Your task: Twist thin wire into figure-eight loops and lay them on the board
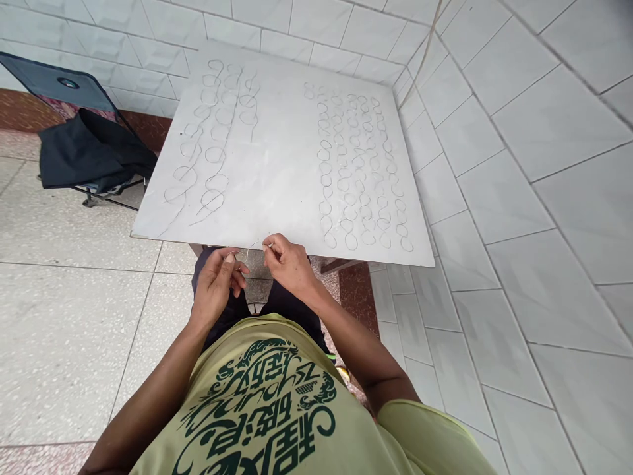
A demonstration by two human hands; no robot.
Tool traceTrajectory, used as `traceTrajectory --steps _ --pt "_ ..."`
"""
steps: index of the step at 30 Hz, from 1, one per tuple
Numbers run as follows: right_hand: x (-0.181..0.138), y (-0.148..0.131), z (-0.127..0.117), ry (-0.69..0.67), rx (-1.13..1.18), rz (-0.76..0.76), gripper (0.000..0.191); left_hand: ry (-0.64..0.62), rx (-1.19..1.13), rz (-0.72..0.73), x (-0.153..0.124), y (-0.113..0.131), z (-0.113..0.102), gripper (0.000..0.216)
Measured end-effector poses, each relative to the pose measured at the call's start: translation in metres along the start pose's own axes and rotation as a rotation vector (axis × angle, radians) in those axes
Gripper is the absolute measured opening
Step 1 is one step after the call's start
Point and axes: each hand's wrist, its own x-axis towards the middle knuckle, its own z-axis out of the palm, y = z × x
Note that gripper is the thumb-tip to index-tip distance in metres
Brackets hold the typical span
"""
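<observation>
your right hand [289, 264] pinches one end of a thin silver wire [250, 249] between thumb and forefinger, the fingers closed narrow on it. your left hand [216, 282] closes on the other end with the thumb over curled fingers, though the strand is so fine there that i can't tell exactly where the grip sits. the wire arcs between both hands, just in front of the near edge of the flat white square board [277, 171] and above your lap. a springy strand held only at the fingertips could slip free and whip out, or kink if the pinch twists, and a bare end could prick you. your knuckles are close to the board's edge, so a bump there might jog the rows of small looped wire pieces [361, 165] on its right half, which run almost to that edge. the larger wire loops [212, 138] lie on the left half. well apart on the left, a dark folding chair [54, 79] carries a black cloth [93, 155]. a white tiled wall [519, 165] hems in your right side.
</observation>
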Motion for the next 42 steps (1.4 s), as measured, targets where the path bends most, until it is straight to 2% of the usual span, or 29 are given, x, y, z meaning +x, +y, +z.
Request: traceTrajectory --steps 2,4,9,16,21,28,36,42 --pt "0.001 0.001 0.000 0.004 -0.011 -0.008 0.018 0.047 0.038 0.041 0.000 0.006 -0.001 0.049" --pt "0.002 0.001 0.000 0.018 -0.006 -0.010 0.018 0.037 0.039 0.048 0.000 0.010 -0.003 0.053" --pt "0.002 -0.001 0.000 0.040 0.016 -0.001 0.015 -0.088 -0.102 -0.076 0.000 0.010 -0.004 0.037" --pt "0.007 -0.008 0.003 0.082 0.115 0.046 0.010 -0.063 -0.291 -0.145 0.000 -0.006 0.010 0.036" --pt "0.008 -0.013 0.013 0.117 0.239 0.077 0.009 0.009 -0.358 -0.079 0.007 -0.016 0.019 0.027" --pt "0.005 -0.011 0.021 0.060 0.296 0.137 0.006 0.044 -0.356 -0.026 0.012 -0.018 0.016 0.020" --pt "0.005 -0.014 0.011 -0.021 0.481 0.053 0.012 -0.087 -0.520 -0.175 0.012 -0.020 0.004 0.018" --pt "-0.006 -0.015 0.005 -0.029 0.268 -0.158 0.011 -0.187 -0.626 -0.257 0.013 -0.015 -0.002 0.016"
